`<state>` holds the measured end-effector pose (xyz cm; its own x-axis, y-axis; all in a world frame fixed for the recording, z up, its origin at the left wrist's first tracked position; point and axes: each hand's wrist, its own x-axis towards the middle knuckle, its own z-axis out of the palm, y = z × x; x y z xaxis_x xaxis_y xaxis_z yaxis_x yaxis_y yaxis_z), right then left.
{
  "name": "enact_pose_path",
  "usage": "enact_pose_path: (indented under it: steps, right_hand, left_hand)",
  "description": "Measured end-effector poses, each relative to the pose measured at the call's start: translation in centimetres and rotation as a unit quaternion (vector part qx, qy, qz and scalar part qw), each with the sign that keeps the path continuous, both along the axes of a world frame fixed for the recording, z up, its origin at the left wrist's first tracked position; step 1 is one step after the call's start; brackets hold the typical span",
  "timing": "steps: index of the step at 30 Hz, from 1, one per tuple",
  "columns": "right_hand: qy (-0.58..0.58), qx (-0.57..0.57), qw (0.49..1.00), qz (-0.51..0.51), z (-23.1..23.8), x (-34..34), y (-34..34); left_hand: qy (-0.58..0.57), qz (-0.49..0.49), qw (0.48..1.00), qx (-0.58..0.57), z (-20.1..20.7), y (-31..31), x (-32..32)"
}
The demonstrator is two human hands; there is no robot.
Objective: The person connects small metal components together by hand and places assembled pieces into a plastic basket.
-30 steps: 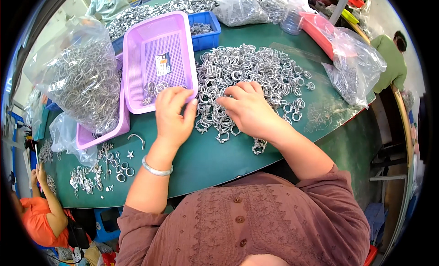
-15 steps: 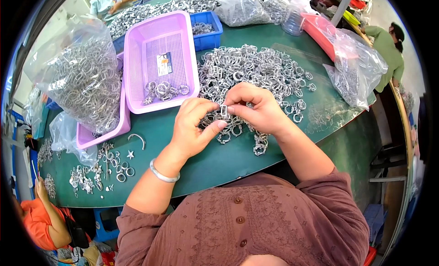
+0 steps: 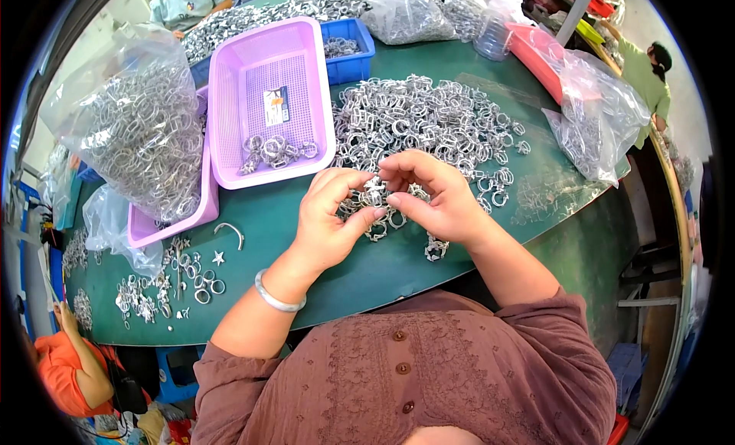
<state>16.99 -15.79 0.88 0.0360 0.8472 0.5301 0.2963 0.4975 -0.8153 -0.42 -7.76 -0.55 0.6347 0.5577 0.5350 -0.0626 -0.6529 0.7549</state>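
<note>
Few metal rings [image 3: 273, 151] lie in our purple basket [image 3: 264, 66] and a big heap [image 3: 429, 116] is left on the table [image 3: 383, 273], our left hand [image 3: 328, 215] and right hand [image 3: 440, 200] half-curled at the heap's near edge, whether gripping any we cannot tell.

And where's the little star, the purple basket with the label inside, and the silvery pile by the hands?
Little star [image 3: 218, 257]: head view, on its middle.
Purple basket [image 3: 306, 104]: head view, on its bare mesh floor.
Silvery pile [image 3: 429, 120]: head view, on the heap's middle.
</note>
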Motion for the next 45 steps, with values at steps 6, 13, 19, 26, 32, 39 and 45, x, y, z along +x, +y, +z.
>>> enact_pose_path:
  steps: [6, 13, 19, 26, 32, 39, 45]
  right_hand:
    - [0.009, -0.073, 0.997, 0.023, -0.23, 0.21, -0.38]
    - [-0.038, -0.061, 0.997, 0.031, 0.12, 0.17, -0.31]
    - [-0.068, -0.007, 0.997, 0.019, -0.15, 0.17, -0.08]
    - [-0.074, 0.001, 0.997, -0.007, 0.17, 0.3, -0.38]
    - [-0.084, 0.009, 0.996, -0.009, 0.18, 0.46, -0.32]
    - [-0.109, 0.016, 0.994, -0.01, 0.27, 0.68, -0.02]
    - [-0.098, -0.011, 0.995, -0.011, 0.22, 0.61, -0.22]
  left_hand:
    - [-0.034, 0.029, 0.997, 0.07, 0.03, -0.14, 0.27]
    - [-0.05, 0.037, 0.991, 0.116, 0.01, -0.09, 0.35]
    - [-0.043, 0.034, 0.991, 0.122, -0.29, 0.0, 0.31]
    - [-0.057, 0.024, 0.994, 0.086, -0.23, -0.5, 0.23]
    - [-0.054, 0.025, 0.997, 0.054, -0.39, -0.45, 0.15]
    - [-0.066, 0.02, 0.996, 0.053, -0.64, 0.02, 0.35]
    - [-0.071, 0.017, 0.996, 0.059, -0.56, -0.06, 0.35]
